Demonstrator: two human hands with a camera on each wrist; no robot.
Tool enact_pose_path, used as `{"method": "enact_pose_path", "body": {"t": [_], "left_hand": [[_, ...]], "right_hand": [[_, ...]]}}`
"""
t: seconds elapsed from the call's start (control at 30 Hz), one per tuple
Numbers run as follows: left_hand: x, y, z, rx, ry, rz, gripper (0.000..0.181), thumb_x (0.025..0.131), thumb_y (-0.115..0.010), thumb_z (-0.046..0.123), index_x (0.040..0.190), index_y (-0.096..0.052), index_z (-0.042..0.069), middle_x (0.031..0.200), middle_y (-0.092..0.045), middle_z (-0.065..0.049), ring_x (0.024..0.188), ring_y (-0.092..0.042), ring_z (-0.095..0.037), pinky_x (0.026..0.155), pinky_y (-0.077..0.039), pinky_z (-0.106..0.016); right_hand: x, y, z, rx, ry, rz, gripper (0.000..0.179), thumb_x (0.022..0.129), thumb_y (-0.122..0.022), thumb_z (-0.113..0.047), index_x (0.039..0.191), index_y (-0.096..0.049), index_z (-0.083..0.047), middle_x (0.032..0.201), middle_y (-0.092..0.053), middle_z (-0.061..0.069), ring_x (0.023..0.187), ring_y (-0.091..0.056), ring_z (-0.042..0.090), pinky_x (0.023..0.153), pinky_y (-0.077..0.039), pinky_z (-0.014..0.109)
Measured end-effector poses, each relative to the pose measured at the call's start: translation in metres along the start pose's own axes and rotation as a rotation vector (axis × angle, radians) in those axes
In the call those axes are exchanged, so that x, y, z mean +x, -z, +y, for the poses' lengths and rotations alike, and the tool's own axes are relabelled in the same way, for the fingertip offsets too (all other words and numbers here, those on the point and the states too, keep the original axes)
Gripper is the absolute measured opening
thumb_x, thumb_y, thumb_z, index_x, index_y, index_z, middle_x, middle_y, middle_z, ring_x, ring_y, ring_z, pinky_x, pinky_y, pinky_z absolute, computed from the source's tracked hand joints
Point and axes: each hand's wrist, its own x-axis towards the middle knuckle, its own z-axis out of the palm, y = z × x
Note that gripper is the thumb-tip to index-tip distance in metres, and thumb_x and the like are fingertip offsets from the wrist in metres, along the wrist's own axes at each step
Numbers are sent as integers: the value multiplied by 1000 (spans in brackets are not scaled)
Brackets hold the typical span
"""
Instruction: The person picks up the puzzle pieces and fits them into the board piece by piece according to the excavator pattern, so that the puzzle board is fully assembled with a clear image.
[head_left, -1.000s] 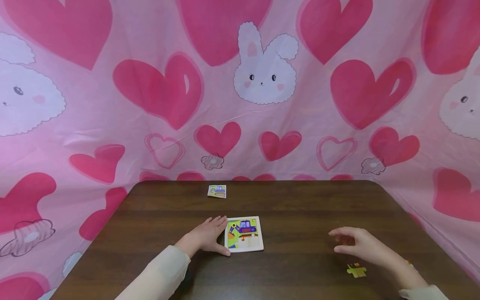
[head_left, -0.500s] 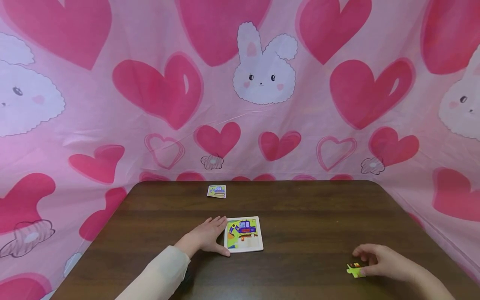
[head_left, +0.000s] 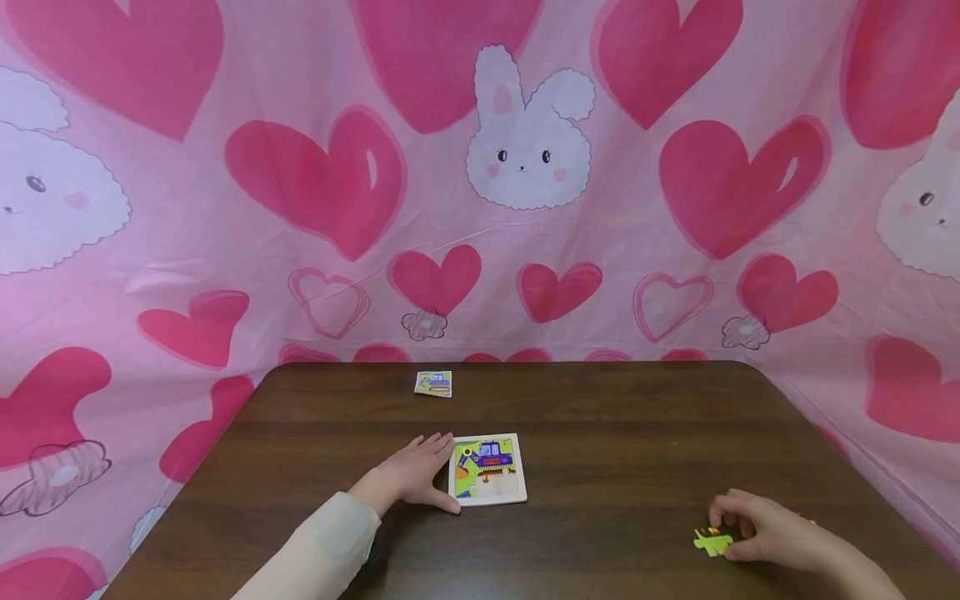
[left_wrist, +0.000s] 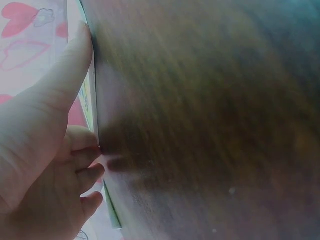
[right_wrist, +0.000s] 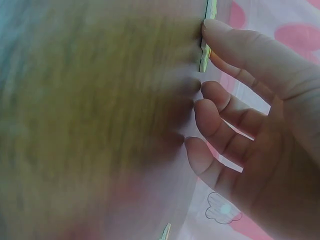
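A white-rimmed puzzle tray with a blue excavator picture lies near the table's middle; a pale unfilled patch shows at its lower right. My left hand rests along its left side, fingers stretched and thumb by the near corner. Off to the right lies a yellow-green puzzle piece, flat on the table. My right hand pinches its right part between thumb and curled index finger. In the right wrist view the thumb meets the edge of this puzzle piece, and the other fingertips touch down beside it.
A small card with an excavator picture lies toward the back of the brown table. Another flat piece shows low in the right wrist view. A pink heart-and-rabbit cloth hangs behind the table.
My right hand has come down and toward the near right side, and its thumb and index finger have closed on the yellow-green puzzle piece. The left hand and tray have stayed put.
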Motion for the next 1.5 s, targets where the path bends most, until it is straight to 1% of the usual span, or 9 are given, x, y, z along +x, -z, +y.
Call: {"method": "enact_pose_path", "body": {"t": [0.33, 0.63, 0.73, 0.8, 0.97, 1.13, 1.37, 1.5], "left_hand": [[0, 0, -1, 7, 7, 6, 99, 68, -69, 60, 141, -34, 2, 145, -32, -12, 134, -25, -28, 108, -18, -44], [0, 0, 0, 4, 9, 2, 99, 68, -69, 60, 141, -35, 3, 145, -32, -12, 134, -25, -28, 108, -18, -45], [-1, 0, 0, 10, 8, 5, 98, 68, -70, 59, 140, -35, 3, 145, -33, -13, 134, -25, -28, 108, -18, -45], [-1, 0, 0, 13, 8, 7, 98, 68, -70, 59, 140, -36, 3, 145, -33, -12, 134, -25, -28, 108, -18, -45], [-2, 0, 0, 12, 5, 9, 98, 68, -70, 59, 141, -35, 3, 145, -32, -12, 134, -25, -28, 108, -18, -44], [-2, 0, 0, 8, 6, 8, 98, 68, -70, 59, 141, -35, 3, 145, -32, -12, 134, -24, -28, 108, -18, -44], [-1, -1, -1, 19, 6, 3, 98, 68, -69, 60, 141, -35, 3, 145, -32, -12, 134, -24, -27, 108, -17, -44], [0, -1, -1, 21, 4, 4, 98, 68, -69, 60, 141, -35, 3, 145, -32, -12, 134, -24, -28, 108, -17, -44]], "right_hand": [[2, -1, 0, -26, 16, 22, 35, 69, -77, -3, 88, -51, -17, 78, -45, -10, 63, -42, -1, 47, -35, 17], [6, -1, 0, 52, 4, 13, 30, 73, -74, 0, 86, -51, -14, 77, -50, -10, 62, -45, -4, 45, -39, 18], [11, -1, -3, 66, -4, 20, 29, 73, -73, 1, 85, -51, -14, 75, -50, -14, 60, -46, -4, 44, -40, 18], [15, -1, -5, 78, -23, 19, 28, 74, -73, 0, 84, -51, -14, 74, -50, -16, 60, -47, -4, 44, -40, 19], [31, -1, -10, 75, -37, 28, 24, 76, -72, -1, 84, -53, -13, 74, -51, -16, 60, -49, -3, 45, -42, 20], [52, 0, -17, 57, -27, 40, 22, 76, -73, -3, 84, -55, -12, 75, -53, -15, 61, -50, -2, 47, -44, 21], [87, 2, -31, -3, -69, 64, 20, 75, -75, -9, 83, -56, -11, 75, -55, -14, 65, -52, 1, 53, -48, 23], [109, 2, -40, -44, -111, 51, 21, 75, -76, -13, 84, -57, -13, 76, -55, -13, 66, -53, 2, 56, -48, 24]]}}
